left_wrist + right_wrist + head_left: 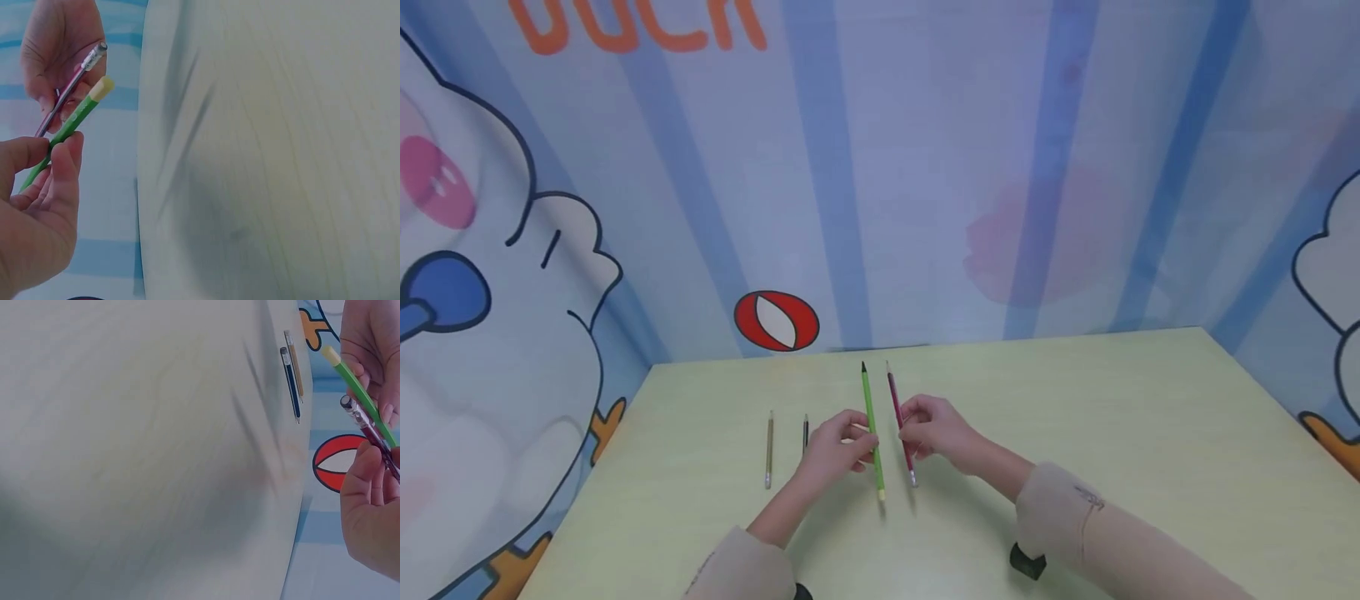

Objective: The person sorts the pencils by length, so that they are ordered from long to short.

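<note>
My left hand [838, 444] pinches a green pencil [868, 404] between thumb and fingers, its dark tip pointing away and its pale yellow end toward me. Beside it, my right hand [942, 432] pinches a dark red pencil [894, 393] with a metal-banded eraser end. The two pencils are held side by side over the table, a small gap between them in the head view. In the right wrist view, the green pencil [359, 389] shows behind the dark red pencil [369, 430]. Both cast shadows on the tabletop.
On the pale wooden table [1097, 433], a tan pencil [769, 450] and a dark blue pencil [291, 381] lie to the left, the dark one partly behind my left hand in the head view. A printed cloth backdrop [910, 167] hangs behind the table's far edge.
</note>
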A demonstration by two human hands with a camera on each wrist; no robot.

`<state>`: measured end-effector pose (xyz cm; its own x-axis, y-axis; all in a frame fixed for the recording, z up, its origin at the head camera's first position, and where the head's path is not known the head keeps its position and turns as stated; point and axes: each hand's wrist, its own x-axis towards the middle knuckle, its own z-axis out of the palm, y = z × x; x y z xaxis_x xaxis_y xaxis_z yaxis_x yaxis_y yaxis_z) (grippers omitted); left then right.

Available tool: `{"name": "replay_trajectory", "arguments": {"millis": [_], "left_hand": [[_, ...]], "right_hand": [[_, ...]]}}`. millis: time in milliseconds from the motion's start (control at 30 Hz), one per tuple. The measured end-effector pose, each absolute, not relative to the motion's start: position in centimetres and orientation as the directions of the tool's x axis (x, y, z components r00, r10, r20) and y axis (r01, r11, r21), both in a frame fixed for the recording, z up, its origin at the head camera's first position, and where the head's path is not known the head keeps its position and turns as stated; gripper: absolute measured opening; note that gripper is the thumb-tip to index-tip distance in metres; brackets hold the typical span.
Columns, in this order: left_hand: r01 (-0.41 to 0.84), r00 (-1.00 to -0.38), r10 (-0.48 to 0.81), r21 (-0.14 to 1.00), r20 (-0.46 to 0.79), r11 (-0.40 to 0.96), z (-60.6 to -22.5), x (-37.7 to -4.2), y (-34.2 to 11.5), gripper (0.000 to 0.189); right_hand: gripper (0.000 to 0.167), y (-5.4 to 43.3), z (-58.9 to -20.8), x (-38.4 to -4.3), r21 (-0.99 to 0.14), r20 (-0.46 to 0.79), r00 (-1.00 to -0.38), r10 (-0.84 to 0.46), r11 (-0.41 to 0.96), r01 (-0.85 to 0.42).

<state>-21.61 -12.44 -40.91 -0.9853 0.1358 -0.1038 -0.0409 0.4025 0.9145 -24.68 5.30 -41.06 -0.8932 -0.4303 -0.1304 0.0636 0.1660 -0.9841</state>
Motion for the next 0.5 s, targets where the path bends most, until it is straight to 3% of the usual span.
{"name": "replay_trajectory", "arguments": {"millis": [500], "left_hand": [[-0.014, -0.959, 0.265, 0.952, -0.099, 0.305, -42.0, -20.1, -8.6, 0.028]], "right_hand": [[0.024, 9.6, -42.1, -22.0, -0.982, -0.174, -0.849, -0.499, 0.156, 0.110]]}}
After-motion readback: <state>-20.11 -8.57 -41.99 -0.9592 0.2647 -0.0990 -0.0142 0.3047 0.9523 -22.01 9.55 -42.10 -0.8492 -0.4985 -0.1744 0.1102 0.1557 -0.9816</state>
